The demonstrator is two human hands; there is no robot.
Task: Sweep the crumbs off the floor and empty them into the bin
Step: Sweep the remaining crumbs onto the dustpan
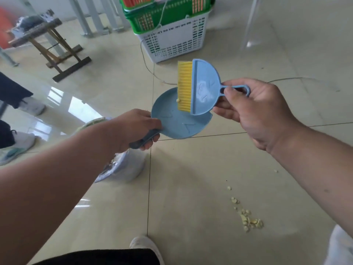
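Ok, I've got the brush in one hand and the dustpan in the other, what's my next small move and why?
Probably lower both to the floor by the yellow crumbs. The left hand holds the blue dustpan in the air, the right hand holds the brush over it, and the pile lies unswept on the tile near your right side.

1. A white slotted basket [172, 42] stands on the floor with green baskets [162, 18] stacked on top.
2. A thin cable [147, 64] trails past it across the tiles.
3. A wooden folding stool [57, 52] stands at the left.
4. White sneakers [17, 144] show at the left edge.
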